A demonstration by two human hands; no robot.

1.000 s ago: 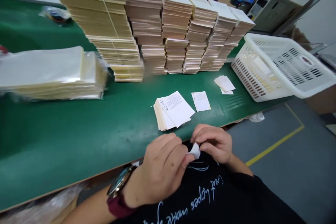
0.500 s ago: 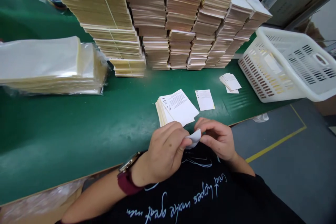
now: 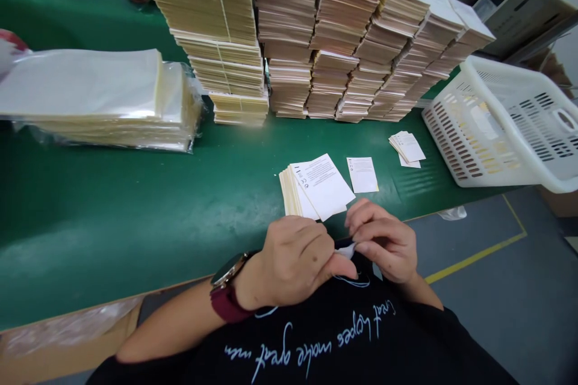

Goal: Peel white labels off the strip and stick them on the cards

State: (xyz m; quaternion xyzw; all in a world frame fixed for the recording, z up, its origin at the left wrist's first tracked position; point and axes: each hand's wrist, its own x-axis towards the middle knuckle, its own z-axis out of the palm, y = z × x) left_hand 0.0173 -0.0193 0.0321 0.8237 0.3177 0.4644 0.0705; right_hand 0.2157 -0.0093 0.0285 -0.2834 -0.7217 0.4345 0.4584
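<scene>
My left hand (image 3: 293,261) and my right hand (image 3: 383,240) meet at the near edge of the green table (image 3: 135,204), just in front of my chest. Both pinch a small white paper slip (image 3: 347,249), of which only a sliver shows between the fingers. Just beyond the hands lies a short stack of printed white cards (image 3: 316,187). A single card (image 3: 362,174) lies to its right, and a smaller pile of cards (image 3: 407,148) lies farther right. A watch with a dark red strap sits on my left wrist.
Tall stacks of bundled cards (image 3: 316,30) stand along the back of the table. A wrapped pile of clear bags (image 3: 99,96) lies at left. A white slotted plastic basket (image 3: 506,126) overhangs the table's right end. Grey floor with a yellow line lies right.
My hands stayed together on the slip, folding it smaller so less of it shows. The view has tilted down and shifted, so the stacks sit higher in the picture.
</scene>
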